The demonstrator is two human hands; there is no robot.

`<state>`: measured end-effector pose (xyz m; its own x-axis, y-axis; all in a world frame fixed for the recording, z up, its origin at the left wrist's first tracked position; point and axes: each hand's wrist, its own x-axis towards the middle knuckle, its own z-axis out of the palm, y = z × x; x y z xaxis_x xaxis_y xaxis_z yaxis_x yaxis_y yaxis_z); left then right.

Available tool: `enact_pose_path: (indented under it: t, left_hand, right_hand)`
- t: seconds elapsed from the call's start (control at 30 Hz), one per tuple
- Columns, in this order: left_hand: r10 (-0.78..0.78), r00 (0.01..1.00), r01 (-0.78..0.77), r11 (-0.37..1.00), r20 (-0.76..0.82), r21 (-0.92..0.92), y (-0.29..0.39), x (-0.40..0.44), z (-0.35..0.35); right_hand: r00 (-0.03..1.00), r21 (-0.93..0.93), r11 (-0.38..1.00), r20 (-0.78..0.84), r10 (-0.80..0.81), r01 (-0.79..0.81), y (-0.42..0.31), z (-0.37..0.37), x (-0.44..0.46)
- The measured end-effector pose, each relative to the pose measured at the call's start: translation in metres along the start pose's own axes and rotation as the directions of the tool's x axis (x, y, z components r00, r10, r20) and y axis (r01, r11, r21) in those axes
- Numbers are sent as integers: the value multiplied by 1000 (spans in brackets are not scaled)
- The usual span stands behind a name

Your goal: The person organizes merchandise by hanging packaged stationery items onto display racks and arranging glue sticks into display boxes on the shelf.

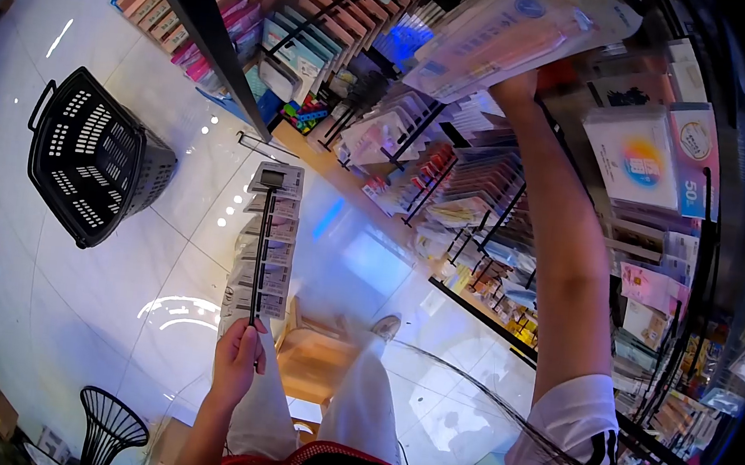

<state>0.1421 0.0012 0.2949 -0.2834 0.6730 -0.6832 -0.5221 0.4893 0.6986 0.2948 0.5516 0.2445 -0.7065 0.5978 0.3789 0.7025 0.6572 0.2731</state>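
My left hand (240, 357) is closed around the lower end of a black display hook (262, 257). Several small packets with printed labels (280, 229) hang in a row along both sides of that hook. At the upper right, my right arm reaches up to the rack, and my right hand (516, 89) is at the lower edge of large clear-wrapped packages (511, 38). Its fingers are mostly hidden behind them, so their grip cannot be made out.
A black shopping basket (90, 157) stands on the tiled floor at left. Racks of hanging packets (486, 190) fill the right side. A wooden stool (313, 362) is by my legs, and a black wire basket (109, 427) is at the lower left.
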Motion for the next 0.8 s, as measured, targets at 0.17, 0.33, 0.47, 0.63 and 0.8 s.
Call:
enact_pose_path:
  t: [0.17, 0.33, 0.47, 0.63, 0.8]
  left_hand:
    - [-9, 1000, 10, 1000, -7, 30, -3, 2, 0]
    - [-16, 999, 15, 1000, -33, -4, -1, 1, -2]
    - [2, 1000, -3, 1000, -28, -3, 2, 0, -6]
    - [-4, 999, 5, 1000, -37, 28, 4, 4, -12]
    - [-1, 998, 0, 1000, -60, -17, 2, 7, -10]
  right_hand:
    - [993, 9, 998, 100, -68, 68, 3, -11, 2]
    - [911, -158, 970, 398, -107, 183, -4, -53, 23]
    - [991, -125, 992, 135, 2, 15, -3, -19, 5]
    - [999, 91, 995, -35, -33, 36, 8, 10, -1]
    - [984, -7, 984, 6, -176, 176, 6, 6, 6]
